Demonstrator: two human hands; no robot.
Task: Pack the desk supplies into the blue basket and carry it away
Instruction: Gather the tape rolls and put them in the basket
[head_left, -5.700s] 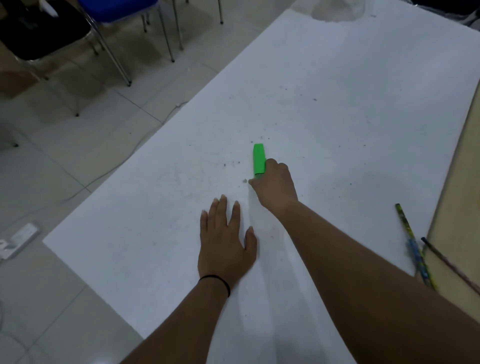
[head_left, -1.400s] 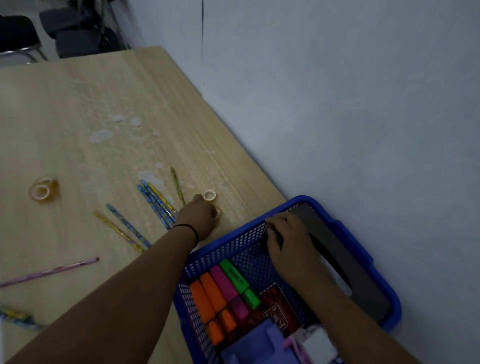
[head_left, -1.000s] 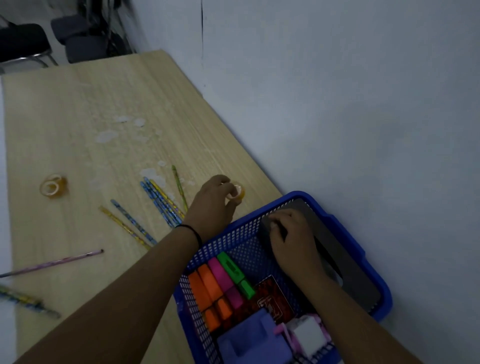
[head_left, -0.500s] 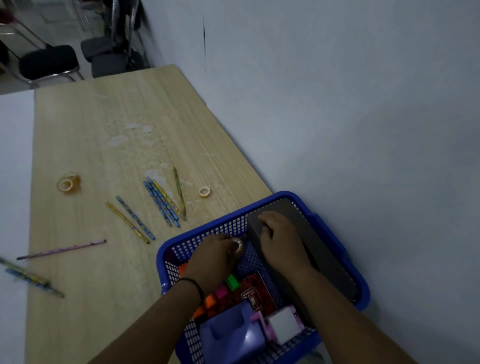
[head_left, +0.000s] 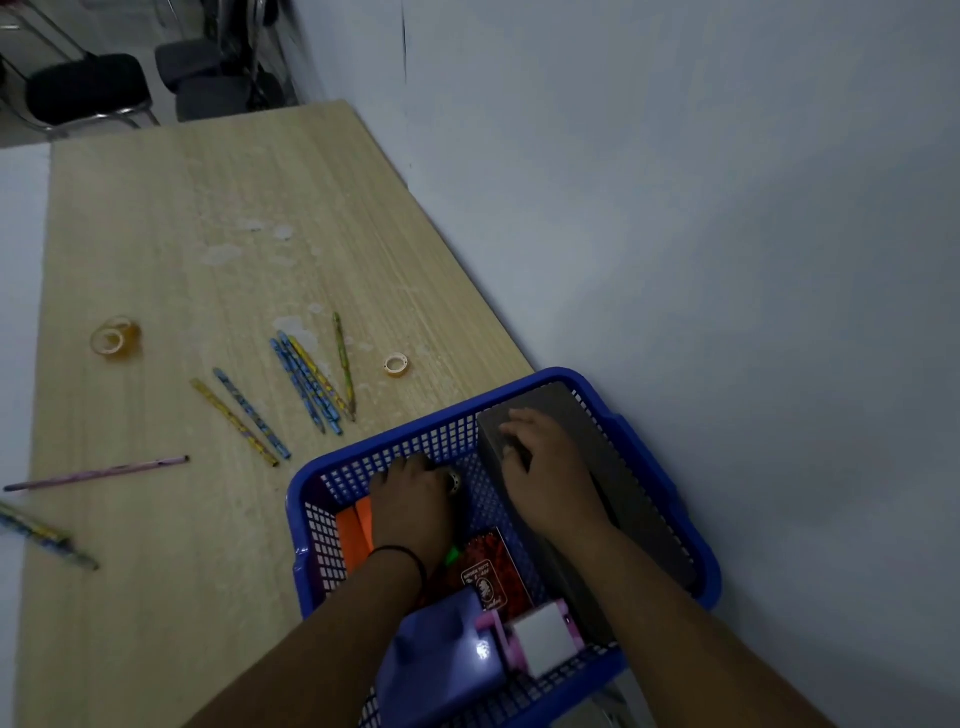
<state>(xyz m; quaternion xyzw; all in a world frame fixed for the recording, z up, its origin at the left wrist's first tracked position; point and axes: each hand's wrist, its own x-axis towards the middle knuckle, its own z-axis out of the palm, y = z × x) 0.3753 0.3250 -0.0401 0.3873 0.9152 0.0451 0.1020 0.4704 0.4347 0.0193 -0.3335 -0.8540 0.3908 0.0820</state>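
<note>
- Wooden desk runs along a pale wall; the blue basket sits at its near corner, under both hands.
- A second ago the left hand was out on the desk, closing round a small tape roll beyond the basket rim. Now that hand is down inside the basket, fingers curled round the roll, just above the orange markers beside its wrist.
- The right hand has stayed put, fingers curled over the end of the grey box standing along the basket's far side, seemingly steadying it.
- So one more supply is nearly packed; it only needs releasing.
- Left of the left hand, on the desk: a second small tape ring, a larger tape roll further out, a cluster of patterned pencils, a pink pencil and one more pencil at the near edge.
- Packing is well short of done, by my reckoning; carrying comes later.
</note>
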